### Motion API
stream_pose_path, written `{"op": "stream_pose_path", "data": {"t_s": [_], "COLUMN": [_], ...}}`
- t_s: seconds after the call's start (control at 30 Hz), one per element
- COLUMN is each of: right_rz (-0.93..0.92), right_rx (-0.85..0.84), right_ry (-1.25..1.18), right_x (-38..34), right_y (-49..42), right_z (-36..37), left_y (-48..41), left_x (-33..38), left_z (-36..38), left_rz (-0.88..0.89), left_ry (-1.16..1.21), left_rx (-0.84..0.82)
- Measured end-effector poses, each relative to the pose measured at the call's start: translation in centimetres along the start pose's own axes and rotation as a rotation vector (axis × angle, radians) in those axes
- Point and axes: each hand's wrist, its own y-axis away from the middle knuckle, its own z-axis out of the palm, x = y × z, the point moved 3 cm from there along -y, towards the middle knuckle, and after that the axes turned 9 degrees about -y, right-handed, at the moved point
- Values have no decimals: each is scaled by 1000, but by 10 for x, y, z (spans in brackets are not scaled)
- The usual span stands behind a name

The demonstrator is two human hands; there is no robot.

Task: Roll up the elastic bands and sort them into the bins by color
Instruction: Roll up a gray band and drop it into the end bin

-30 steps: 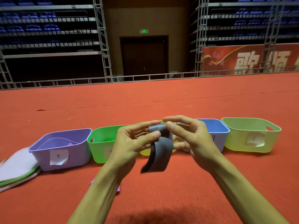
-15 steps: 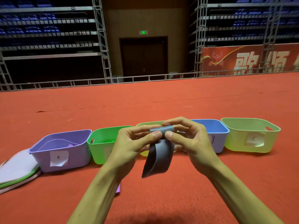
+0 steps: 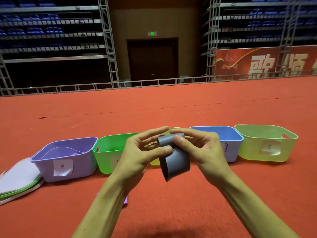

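Two-handed rolling under way, by the look of it. Pinching the grey elastic band (image 3: 175, 160) at its rolled top end with the left hand (image 3: 142, 155), thumb on the front and fingers behind; clamping the same coil with the right hand (image 3: 202, 152), thumb pressed on it and forefinger curled over the top. Held in the air above the red carpeted floor (image 3: 171, 212), in front of the row of bins, loose tail hanging down in a loop.

To roll well: keep the coil tight between both thumbs, turn it down a little at a time, feed the tail in square with edges flush, and never lift both thumbs at once, for fear of unwinding.

Hard to match grey to a bin: purple bin (image 3: 82, 162), green bin (image 3: 104, 157), blue bin (image 3: 229, 152) and lime bin (image 3: 253, 152) all in view, labels too small to read. Mostly hidden behind the hands, a yellow bin (image 3: 154, 163). Cut off at the left edge, a flat stack (image 3: 18, 177), perhaps more bands. Half covered by the left forearm, a purple scrap (image 3: 126, 200) on the floor
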Motion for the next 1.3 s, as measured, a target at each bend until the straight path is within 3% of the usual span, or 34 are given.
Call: {"op": "stream_pose_path", "data": {"t_s": [0.23, 0.47, 0.8, 0.97, 1.1, 1.17, 1.3], "right_rz": [-81, 60, -97, -126, -75, 12, 34], "right_rx": [-11, -1, 11, 19, -30, -56, 21], "right_ry": [-17, -28, 17, 71, 131, 45, 6], "right_x": [2, -3, -8, -6, -6, -3, -3], "right_y": [1, 1, 8, 12, 11, 10, 10], "right_z": [-2, -6, -7, -9, -14, -15, -12], "left_y": [2, 1, 5, 4, 5, 6, 8], "left_x": [1, 1, 2, 2, 1, 2, 2], "left_z": [2, 1, 11, 13, 9, 9, 10], "left_rz": [-88, -65, -139, -205, -156, -127, -87], "left_ry": [33, 50, 15, 35, 97, 86, 39], "left_rx": [47, 82, 4, 79, 61, 63, 73]}}
